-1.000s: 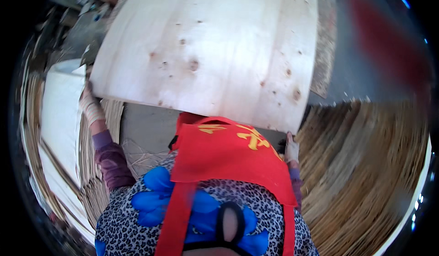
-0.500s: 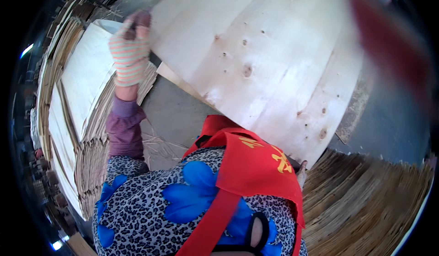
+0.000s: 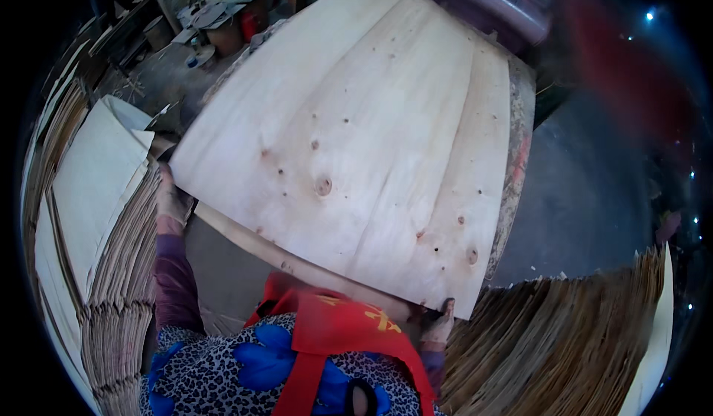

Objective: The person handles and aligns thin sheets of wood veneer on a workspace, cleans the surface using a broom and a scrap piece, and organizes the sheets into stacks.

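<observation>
A broad, pale wood veneer sheet (image 3: 356,148) with several dark knots spreads out in front of me. My left hand (image 3: 171,195), in a striped glove, grips its near left corner. At the near right corner my right hand (image 3: 440,325) holds the sheet, thumb on top and the other fingers hidden beneath. Under the sheet's near edge shows the edge of another pale board (image 3: 286,267). A speckled edge (image 3: 514,163) of something below shows along the right side.
Folded veneer stacks (image 3: 119,282) stand at my left, and a brown stack of veneer sheets (image 3: 549,342) at my right. A purple rounded surface (image 3: 490,4) lies beyond the sheet's far edge. Farther left is a cluttered table (image 3: 215,15). A blurred dark red shape (image 3: 631,67) crosses the upper right.
The sheet's near edge has come lower in view, and its left corner has moved left. My left hand has come down and left with it; my right hand shows more fully.
</observation>
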`<state>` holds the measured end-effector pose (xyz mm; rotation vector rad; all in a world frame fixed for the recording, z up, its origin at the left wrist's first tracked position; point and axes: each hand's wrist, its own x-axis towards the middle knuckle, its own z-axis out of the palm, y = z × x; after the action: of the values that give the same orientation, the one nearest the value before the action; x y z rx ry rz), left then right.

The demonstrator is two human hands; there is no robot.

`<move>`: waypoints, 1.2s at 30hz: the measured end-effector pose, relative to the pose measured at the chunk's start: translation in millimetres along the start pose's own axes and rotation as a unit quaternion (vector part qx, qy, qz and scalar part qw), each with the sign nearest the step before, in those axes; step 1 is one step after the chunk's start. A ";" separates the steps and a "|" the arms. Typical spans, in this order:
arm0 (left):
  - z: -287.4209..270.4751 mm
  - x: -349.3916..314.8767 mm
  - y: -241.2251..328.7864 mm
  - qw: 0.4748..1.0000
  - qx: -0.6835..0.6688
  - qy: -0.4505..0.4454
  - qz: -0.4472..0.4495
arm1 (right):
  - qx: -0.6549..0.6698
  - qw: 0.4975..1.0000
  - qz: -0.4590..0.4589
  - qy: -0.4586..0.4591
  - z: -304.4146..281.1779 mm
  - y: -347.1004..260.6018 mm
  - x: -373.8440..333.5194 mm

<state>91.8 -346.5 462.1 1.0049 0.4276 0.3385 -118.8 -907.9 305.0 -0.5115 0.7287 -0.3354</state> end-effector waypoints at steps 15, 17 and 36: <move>133.5 132.0 -100.6 0.937 0.305 0.096 0.141 | -0.207 0.962 0.169 -0.050 85.2 -50.3 166.3; 145.6 155.6 -106.0 0.937 0.301 0.103 0.146 | -0.273 0.956 0.107 -0.004 104.4 -49.3 184.5; 108.7 228.5 -155.5 0.939 0.314 0.099 0.099 | -0.245 0.966 0.048 0.070 133.2 -43.3 203.0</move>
<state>355.4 -398.0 335.3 1.6535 0.6404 0.5019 112.4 -993.8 302.7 -0.9232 0.9768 -0.0968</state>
